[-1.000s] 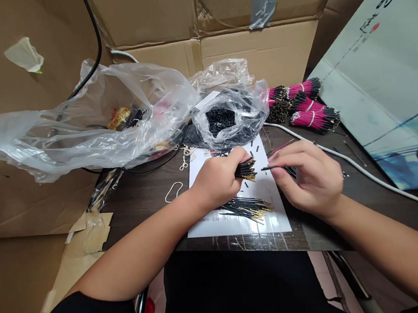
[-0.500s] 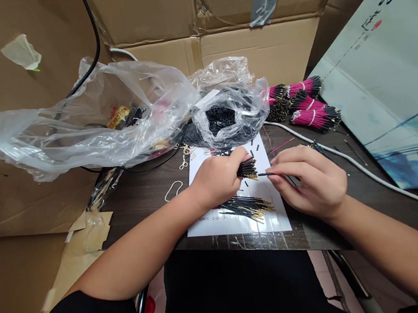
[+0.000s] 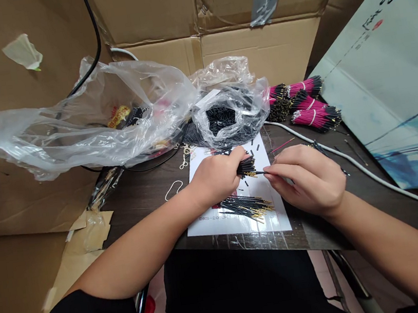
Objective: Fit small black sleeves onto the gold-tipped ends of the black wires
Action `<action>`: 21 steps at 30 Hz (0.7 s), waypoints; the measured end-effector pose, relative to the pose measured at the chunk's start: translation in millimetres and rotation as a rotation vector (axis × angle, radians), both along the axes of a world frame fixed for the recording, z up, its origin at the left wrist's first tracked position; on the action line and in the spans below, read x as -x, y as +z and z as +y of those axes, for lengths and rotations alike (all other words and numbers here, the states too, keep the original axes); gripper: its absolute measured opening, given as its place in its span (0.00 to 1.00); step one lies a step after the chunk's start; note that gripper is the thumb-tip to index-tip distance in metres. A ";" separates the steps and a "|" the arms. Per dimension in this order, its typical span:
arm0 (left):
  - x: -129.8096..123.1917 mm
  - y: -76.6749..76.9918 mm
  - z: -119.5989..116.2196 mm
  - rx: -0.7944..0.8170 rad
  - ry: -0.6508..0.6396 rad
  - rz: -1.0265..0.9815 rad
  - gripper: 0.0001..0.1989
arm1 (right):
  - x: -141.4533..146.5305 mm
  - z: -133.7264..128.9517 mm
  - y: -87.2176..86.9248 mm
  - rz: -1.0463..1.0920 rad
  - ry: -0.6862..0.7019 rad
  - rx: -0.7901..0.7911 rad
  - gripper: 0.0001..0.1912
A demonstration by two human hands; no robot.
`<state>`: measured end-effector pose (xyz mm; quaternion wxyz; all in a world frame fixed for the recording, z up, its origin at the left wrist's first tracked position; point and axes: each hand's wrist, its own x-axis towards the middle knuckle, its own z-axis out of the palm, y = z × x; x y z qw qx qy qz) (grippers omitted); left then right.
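My left hand [image 3: 217, 176] is closed round a bundle of wires [image 3: 247, 166] whose black ends with gold tips point to the right. Between thumb and index finger my right hand [image 3: 305, 179] pinches a short black sleeve [image 3: 261, 172], its far end touching a gold tip of the bundle. Below the left hand, a loose pile of black wires with gold ends [image 3: 245, 207] lies on a white printed sheet [image 3: 203, 227]. Several small black tube pieces [image 3: 257, 147] are scattered on the sheet.
Behind the hands stands a clear bag [image 3: 233, 106] full of black tube pieces. A larger plastic bag [image 3: 111, 123] lies left. Tied pink wire bundles [image 3: 310, 116] sit at the back right, near a white cable [image 3: 349, 160]. Cardboard [image 3: 260, 51] walls the back.
My right hand has moved slightly left, bringing the black sleeve from just beside the gold tips into contact with one. My left hand stays nearly still.
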<state>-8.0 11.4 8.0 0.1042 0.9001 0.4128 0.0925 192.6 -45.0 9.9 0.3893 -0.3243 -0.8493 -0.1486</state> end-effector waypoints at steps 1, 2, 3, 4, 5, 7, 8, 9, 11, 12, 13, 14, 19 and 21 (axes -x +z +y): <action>-0.2 0.0 0.0 -0.003 0.002 0.008 0.17 | -0.8 0.0 0.1 -0.019 -0.004 -0.007 0.18; -0.3 -0.1 -0.1 -0.007 0.003 0.012 0.17 | -1.5 -0.2 0.4 -0.035 -0.008 -0.011 0.19; -0.4 -0.2 -0.1 -0.011 0.005 0.013 0.17 | -2.0 -0.3 0.6 -0.047 -0.010 -0.015 0.19; -0.4 -0.3 -0.3 -0.015 0.006 0.012 0.16 | -2.3 -0.4 0.8 -0.054 -0.011 -0.018 0.19; -0.4 -0.4 -0.4 -0.019 0.006 0.010 0.16 | -2.4 -0.5 0.9 -0.056 -0.012 -0.020 0.19; -0.4 -0.5 -0.8 -0.029 0.006 0.006 0.15 | -2.3 -0.4 0.6 -0.056 -0.006 -0.018 0.19; -0.4 -0.4 -0.9 -0.034 0.006 0.005 0.15 | -2.1 -0.3 0.2 -0.056 0.000 -0.013 0.18; -0.4 -0.3 -1.1 -0.037 0.005 0.005 0.15 | -2.0 -0.2 -0.3 -0.056 0.007 -0.006 0.18; -0.5 0.1 -1.4 -0.037 0.005 0.008 0.15 | -2.2 0.0 -1.1 -0.060 0.018 0.008 0.18; -0.6 0.4 -1.6 -0.033 0.006 0.011 0.15 | -2.5 0.0 -1.3 -0.062 0.019 0.012 0.19; -0.6 0.7 -1.7 -0.028 0.010 0.015 0.15 | -3.0 0.1 -1.3 -0.065 0.018 0.013 0.18; -0.6 0.9 -1.7 -0.022 0.012 0.018 0.15 | -3.7 0.1 -1.1 -0.069 0.019 0.012 0.18; -0.3 0.9 -1.8 0.015 -0.005 0.019 0.16 | -7.0 1.1 -0.2 -0.083 0.045 -0.001 0.19; -0.4 0.6 -1.8 0.025 -0.013 0.014 0.17 | -7.8 1.6 -0.3 -0.078 0.040 -0.005 0.20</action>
